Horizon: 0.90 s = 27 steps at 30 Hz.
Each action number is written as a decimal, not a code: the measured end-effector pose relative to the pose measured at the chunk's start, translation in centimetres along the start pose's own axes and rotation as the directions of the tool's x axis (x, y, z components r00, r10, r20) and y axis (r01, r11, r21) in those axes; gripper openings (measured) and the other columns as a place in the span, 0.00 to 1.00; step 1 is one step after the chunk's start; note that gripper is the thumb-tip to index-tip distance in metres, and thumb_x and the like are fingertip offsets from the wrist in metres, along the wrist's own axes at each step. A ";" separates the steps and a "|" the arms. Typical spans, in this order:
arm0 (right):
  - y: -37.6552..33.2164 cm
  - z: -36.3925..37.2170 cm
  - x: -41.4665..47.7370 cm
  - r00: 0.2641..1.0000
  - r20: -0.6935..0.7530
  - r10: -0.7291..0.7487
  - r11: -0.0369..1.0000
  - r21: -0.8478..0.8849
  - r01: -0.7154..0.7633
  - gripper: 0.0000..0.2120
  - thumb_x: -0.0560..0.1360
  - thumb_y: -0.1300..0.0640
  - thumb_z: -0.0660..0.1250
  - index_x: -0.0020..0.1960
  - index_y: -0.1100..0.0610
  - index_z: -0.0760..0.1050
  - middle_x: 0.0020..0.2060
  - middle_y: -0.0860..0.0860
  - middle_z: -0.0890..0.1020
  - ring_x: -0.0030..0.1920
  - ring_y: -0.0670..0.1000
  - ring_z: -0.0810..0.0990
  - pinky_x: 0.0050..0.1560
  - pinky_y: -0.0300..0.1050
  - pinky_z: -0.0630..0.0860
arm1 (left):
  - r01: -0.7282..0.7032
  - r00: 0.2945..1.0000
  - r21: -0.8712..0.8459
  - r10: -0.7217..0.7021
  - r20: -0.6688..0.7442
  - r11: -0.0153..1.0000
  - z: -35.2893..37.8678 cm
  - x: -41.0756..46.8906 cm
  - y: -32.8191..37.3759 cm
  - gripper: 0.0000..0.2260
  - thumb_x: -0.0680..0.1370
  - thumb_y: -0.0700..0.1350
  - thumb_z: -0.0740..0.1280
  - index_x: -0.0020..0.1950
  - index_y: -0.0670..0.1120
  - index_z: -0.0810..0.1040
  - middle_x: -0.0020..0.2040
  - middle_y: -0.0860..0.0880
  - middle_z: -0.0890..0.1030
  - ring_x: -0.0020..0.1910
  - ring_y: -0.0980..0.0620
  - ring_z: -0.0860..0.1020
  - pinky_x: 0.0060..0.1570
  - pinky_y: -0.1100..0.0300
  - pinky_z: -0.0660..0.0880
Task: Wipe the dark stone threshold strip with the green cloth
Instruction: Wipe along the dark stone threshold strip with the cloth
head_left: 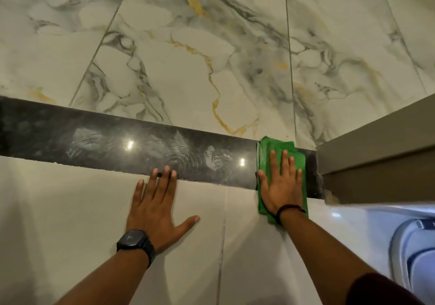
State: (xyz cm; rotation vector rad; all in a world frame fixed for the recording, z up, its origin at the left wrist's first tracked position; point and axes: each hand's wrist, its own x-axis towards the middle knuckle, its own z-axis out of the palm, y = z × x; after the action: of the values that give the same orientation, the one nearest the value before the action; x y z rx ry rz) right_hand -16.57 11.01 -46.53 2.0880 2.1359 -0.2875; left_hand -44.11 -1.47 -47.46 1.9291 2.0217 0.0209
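A dark polished stone threshold strip [106, 139] runs across the floor from left to right, with dusty swirl marks and two light reflections on it. A folded green cloth [266, 154] lies across the strip's right end. My right hand [281, 184] presses flat on the cloth, fingers spread, a dark band on the wrist. My left hand [157, 205] rests flat on the plain tile just below the strip, fingertips touching its near edge, a black watch on the wrist.
White marble-look tiles [211, 57] with grey and gold veins lie beyond the strip. Plain pale tiles [58, 222] lie on the near side. A brown door frame or door edge [376, 154] meets the strip's right end. A pale blue-white object [412, 253] sits at bottom right.
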 end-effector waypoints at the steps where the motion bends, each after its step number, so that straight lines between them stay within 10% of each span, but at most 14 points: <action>1: -0.2 0.3 0.1 0.999 -0.031 0.022 1.000 0.002 -0.022 0.30 0.80 0.41 0.45 0.77 0.50 0.41 0.78 0.56 0.45 0.77 0.56 0.43 0.75 0.58 0.42 | 0.002 1.000 -0.002 -0.002 -0.001 1.000 0.1 0.0 -0.1 0.47 0.71 0.74 0.51 0.78 0.42 0.50 0.79 0.43 0.50 0.78 0.44 0.46 0.74 0.44 0.44; 7: -2.6 0.9 1.5 0.995 -0.080 0.057 0.998 0.008 -0.057 0.28 0.81 0.47 0.45 0.78 0.56 0.44 0.78 0.56 0.49 0.77 0.58 0.46 0.75 0.57 0.44 | 0.002 1.000 -0.026 -0.002 -0.003 1.000 0.4 0.4 -0.3 0.48 0.70 0.75 0.52 0.79 0.43 0.48 0.80 0.43 0.48 0.78 0.42 0.46 0.73 0.42 0.47; 17: -4.9 1.5 -2.4 0.877 0.030 -0.480 0.878 0.011 0.479 0.28 0.80 0.46 0.47 0.78 0.51 0.47 0.77 0.50 0.52 0.77 0.52 0.48 0.74 0.53 0.44 | 0.016 0.999 -0.002 -0.016 0.042 1.000 -0.2 0.7 -0.1 0.49 0.68 0.76 0.53 0.79 0.43 0.50 0.79 0.45 0.51 0.78 0.44 0.45 0.74 0.43 0.48; 27: -1.2 0.9 0.9 0.997 -0.073 0.027 0.999 0.023 -0.026 0.31 0.77 0.38 0.42 0.77 0.46 0.47 0.78 0.54 0.49 0.77 0.57 0.45 0.74 0.60 0.44 | -0.008 1.000 -0.007 0.008 -0.016 1.000 0.6 0.9 -0.6 0.50 0.69 0.76 0.53 0.79 0.44 0.48 0.80 0.45 0.49 0.78 0.42 0.46 0.74 0.45 0.45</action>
State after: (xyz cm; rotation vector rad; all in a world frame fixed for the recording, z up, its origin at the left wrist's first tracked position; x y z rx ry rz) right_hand -17.77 11.64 -47.59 2.1697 2.1530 -0.2352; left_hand -44.53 -0.81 -48.35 1.9389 2.0220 0.0455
